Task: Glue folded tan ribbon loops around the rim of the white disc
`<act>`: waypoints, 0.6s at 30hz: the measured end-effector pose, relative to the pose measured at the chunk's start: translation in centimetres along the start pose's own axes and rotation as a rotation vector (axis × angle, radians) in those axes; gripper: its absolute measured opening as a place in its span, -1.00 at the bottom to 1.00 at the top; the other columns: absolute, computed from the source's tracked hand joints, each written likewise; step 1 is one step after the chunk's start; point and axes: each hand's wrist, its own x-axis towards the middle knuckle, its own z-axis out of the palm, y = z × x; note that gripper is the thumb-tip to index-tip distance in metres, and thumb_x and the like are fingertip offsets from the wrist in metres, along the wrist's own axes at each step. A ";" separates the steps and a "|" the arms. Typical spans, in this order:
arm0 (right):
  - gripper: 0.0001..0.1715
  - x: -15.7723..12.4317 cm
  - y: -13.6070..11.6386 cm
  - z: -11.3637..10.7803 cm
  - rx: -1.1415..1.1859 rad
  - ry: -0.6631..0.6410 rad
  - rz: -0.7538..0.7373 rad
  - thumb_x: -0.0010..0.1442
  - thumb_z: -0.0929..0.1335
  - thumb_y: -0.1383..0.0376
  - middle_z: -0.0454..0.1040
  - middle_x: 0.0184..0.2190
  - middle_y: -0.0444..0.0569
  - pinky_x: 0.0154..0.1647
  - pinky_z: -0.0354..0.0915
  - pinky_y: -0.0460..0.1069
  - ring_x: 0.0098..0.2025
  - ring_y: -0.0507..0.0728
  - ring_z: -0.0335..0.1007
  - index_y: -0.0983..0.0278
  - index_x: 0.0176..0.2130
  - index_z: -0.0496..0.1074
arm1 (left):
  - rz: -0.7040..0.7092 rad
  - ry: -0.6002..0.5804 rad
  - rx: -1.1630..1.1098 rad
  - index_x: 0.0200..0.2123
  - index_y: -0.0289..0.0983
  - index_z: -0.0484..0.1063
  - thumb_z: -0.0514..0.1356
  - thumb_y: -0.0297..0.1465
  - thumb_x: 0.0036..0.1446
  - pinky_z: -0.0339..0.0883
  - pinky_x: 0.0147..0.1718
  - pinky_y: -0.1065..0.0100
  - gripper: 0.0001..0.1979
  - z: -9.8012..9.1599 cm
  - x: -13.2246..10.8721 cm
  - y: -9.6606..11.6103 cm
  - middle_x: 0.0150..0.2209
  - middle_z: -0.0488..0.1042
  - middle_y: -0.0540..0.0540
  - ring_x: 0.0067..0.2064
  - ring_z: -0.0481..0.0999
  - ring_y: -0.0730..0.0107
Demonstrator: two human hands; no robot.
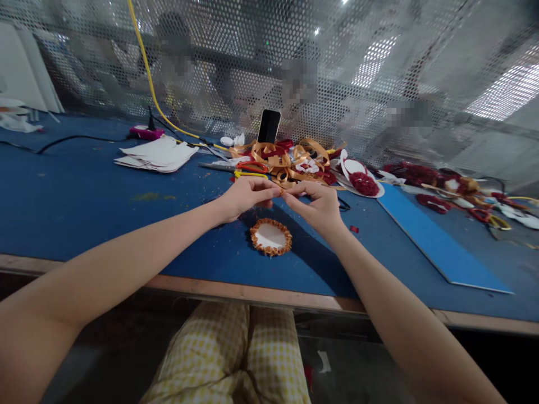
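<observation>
My left hand [252, 193] and my right hand [314, 205] meet above the blue table, fingertips pinched together. Between them shows a small piece of orange ribbon [282, 191], mostly covered by the fingers. Just below my hands lies a round white disc [270, 235] edged with gathered orange-brown ribbon. Beyond my fingers is a heap of gold and red ribbon [290, 160]. Scissors with red and yellow handles [251, 169] lie at its left side, close to my left hand.
A phone [269, 126] leans upright behind the heap. White sheets [155, 154] are stacked at left, near a pink power strip [146, 132]. White discs with a dark red rosette [364, 184] lie right, beside a bright blue board [438, 241]. Perforated metal [252, 62] closes the back.
</observation>
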 end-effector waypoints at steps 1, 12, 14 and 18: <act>-0.81 0.0 0.1 0.0 0.001 -0.007 0.000 0.17 0.52 0.17 0.64 -0.43 -0.06 -0.32 0.40 0.04 -0.40 0.10 0.50 0.20 -0.42 0.61 | 0.009 -0.011 0.021 -0.31 -0.31 0.63 0.57 -0.09 -0.09 0.44 -0.28 0.36 -0.56 0.0 0.0 0.0 -0.42 0.57 -0.02 -0.42 0.50 0.50; -0.72 0.3 0.5 -0.6 -0.036 -0.156 -0.132 0.21 0.52 0.15 0.69 -0.21 -0.03 -0.21 0.46 0.05 -0.24 0.13 0.57 0.18 -0.08 0.65 | -0.039 -0.142 0.092 -0.30 -0.33 0.48 0.45 0.01 0.11 0.45 -0.33 0.41 -0.51 0.1 -0.2 0.0 -0.42 0.49 0.01 -0.42 0.51 0.52; -0.79 0.3 0.3 -0.6 -0.027 -0.137 -0.146 0.21 0.52 0.16 0.70 -0.23 -0.03 -0.21 0.46 0.05 -0.23 0.14 0.59 0.18 -0.16 0.67 | -0.031 -0.146 0.122 -0.30 -0.33 0.48 0.42 0.00 0.15 0.44 -0.33 0.41 -0.52 0.1 -0.2 0.0 -0.42 0.50 0.00 -0.42 0.52 0.51; -0.88 0.2 -0.2 -0.5 -0.034 -0.064 -0.133 0.20 0.51 0.22 0.71 -0.30 -0.05 -0.27 0.44 0.04 -0.29 0.13 0.59 0.19 -0.25 0.68 | -0.005 -0.119 0.167 -0.28 -0.33 0.49 0.39 -0.01 0.19 0.38 -0.36 0.43 -0.54 0.3 -0.4 0.2 -0.41 0.51 -0.01 -0.43 0.53 0.52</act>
